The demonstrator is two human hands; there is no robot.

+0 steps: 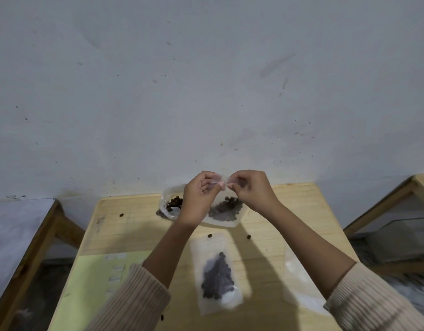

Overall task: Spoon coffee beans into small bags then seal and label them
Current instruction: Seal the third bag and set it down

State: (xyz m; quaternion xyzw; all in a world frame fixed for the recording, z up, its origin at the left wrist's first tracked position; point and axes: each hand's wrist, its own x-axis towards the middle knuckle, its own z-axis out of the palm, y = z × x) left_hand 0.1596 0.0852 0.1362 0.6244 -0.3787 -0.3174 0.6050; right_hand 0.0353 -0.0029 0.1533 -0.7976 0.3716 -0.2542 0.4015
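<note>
Both hands are raised over the far part of the pale wooden table (289, 211). Between them they hold a small translucent plastic bag (226, 217) by its top strip. The left hand (201, 194) has its fingers curled in, with thumb and forefinger pinching the strip's left part. The right hand (251, 189) pinches the right part the same way, and the fingertips of the two hands nearly meet at the middle.

The bag's mouth edge runs side to side between the pinches. Its long axis drops from the fingers toward the table, mouth up and bottom down. Dark coffee beans (226, 207) are pooled in the lower half, below the fingers. Whether the bag's bottom edge touches the table cannot be told.

Just behind the left hand's knuckles lies a crumpled clear bag of brown beans (170, 206). Below the fingers, between the two forearms, a second filled translucent pouch (217, 275) lies flat, its long axis running away from the person. An empty clear pouch (299, 278) lies under the right forearm. A pale yellow-green sheet with small white labels (94, 283) lies beside the left sleeve. A few loose beans (248, 236) are scattered on the wood.
</note>
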